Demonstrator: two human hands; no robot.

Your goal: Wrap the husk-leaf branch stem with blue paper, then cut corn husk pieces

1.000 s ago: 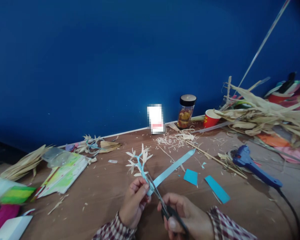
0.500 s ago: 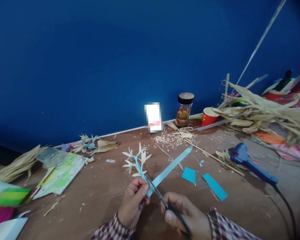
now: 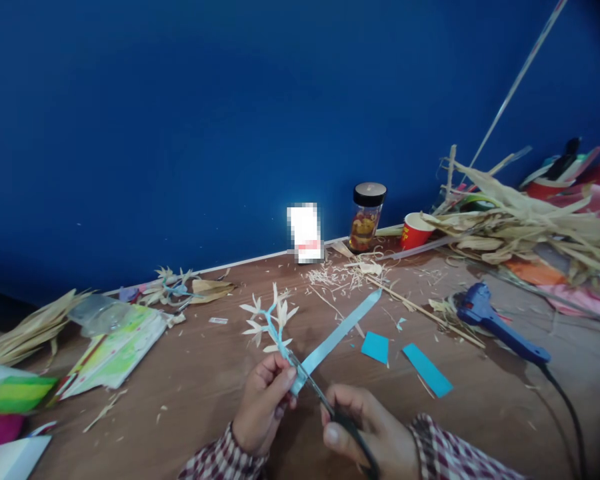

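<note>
Between its thumb and fingers my left hand (image 3: 265,397) pinches the base of a light-blue branching stem (image 3: 272,328), whose tips carry pale, pointed husk petals. A long light-blue ribbon (image 3: 341,333) runs from these fingers up and right across the table. My right hand (image 3: 367,427) is closed round the dark handles of a pair of scissors (image 3: 314,387). The scissor blades lie across the ribbon close to the stem's base, by my left fingertips. Whether the blades are fully closed is hard to make out.
Two blue paper pieces (image 3: 427,371) lie right of the ribbon, near a blue glue gun (image 3: 500,327) with a cord. Behind are a thin stick (image 3: 430,313), shavings, a lidded jar (image 3: 367,217), a red paper cup (image 3: 416,231) and dried husks (image 3: 535,220). A painted sheet (image 3: 125,353) lies left.
The whole view has shifted slightly. Both hands keep nearly the same pose, with the scissors still at the ribbon beside the stem's base.
</note>
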